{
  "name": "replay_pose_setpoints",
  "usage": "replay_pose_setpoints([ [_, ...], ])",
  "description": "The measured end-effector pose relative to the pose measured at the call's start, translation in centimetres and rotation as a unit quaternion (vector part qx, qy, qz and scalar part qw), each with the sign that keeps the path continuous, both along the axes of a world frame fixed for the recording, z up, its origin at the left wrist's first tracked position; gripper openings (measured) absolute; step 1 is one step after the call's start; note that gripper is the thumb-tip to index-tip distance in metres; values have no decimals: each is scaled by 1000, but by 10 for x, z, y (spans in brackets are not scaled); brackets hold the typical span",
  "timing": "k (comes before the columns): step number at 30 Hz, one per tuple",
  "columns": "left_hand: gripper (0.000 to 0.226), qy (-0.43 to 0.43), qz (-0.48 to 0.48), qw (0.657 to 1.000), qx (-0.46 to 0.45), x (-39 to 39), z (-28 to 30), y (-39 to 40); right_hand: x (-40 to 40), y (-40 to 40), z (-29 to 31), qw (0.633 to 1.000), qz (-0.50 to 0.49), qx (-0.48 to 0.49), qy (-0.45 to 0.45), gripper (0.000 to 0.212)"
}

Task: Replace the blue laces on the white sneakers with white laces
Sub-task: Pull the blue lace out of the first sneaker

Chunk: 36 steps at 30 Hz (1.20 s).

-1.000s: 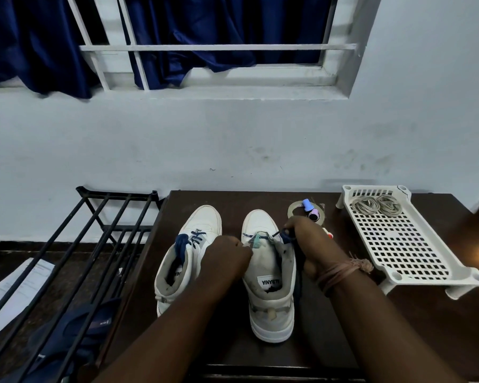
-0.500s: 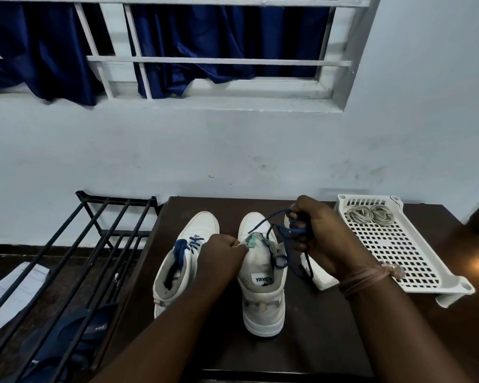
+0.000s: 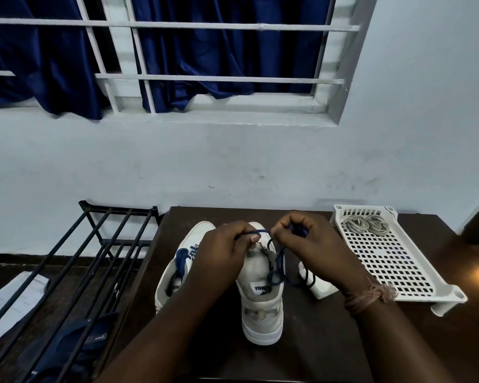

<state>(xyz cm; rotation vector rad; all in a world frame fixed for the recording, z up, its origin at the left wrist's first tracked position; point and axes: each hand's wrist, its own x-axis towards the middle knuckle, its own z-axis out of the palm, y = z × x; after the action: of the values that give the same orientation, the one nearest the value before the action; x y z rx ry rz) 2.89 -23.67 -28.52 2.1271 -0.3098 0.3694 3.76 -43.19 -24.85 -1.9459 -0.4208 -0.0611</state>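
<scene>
Two white sneakers stand side by side on the dark table, heels toward me. The left sneaker keeps its blue lace. Above the right sneaker my left hand and my right hand each pinch a loose blue lace, a short stretch taut between them. The rest of the lace hangs in loops over the shoe's opening and right side. Two coiled white laces lie at the far end of the white perforated tray.
A black metal rack stands left of the table, with dark blue footwear and a sheet of paper on the floor beneath. A pale wall and a barred window with blue curtains rise behind. A small white object lies beside the tray.
My right hand pulled the blue lace up out of the right sneaker. My left hand left the shoe's tongue and rose to pinch the lace too. The camera tilted upward.
</scene>
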Motion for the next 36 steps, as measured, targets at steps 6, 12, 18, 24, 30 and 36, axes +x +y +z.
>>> replay_pose_setpoints([
  [6,18,229,13,948,-221,-4,9,3,3,-1,-35,978,-43,-176,-103,9],
  [12,27,340,-49,864,-368,-14,12,2,-5,22,-42,953,-92,-238,-166,44],
  [18,19,406,-136,802,-417,-14,15,6,0,25,-47,976,-67,-148,-143,20],
  [24,25,374,-163,766,-498,-12,15,4,2,28,-43,994,-49,-67,-73,19],
  [30,44,236,-91,748,-614,1,13,4,-3,33,-53,967,-7,-204,-155,18],
  [36,47,130,-12,884,-448,4,3,6,-10,39,-40,960,25,-209,-183,17],
])
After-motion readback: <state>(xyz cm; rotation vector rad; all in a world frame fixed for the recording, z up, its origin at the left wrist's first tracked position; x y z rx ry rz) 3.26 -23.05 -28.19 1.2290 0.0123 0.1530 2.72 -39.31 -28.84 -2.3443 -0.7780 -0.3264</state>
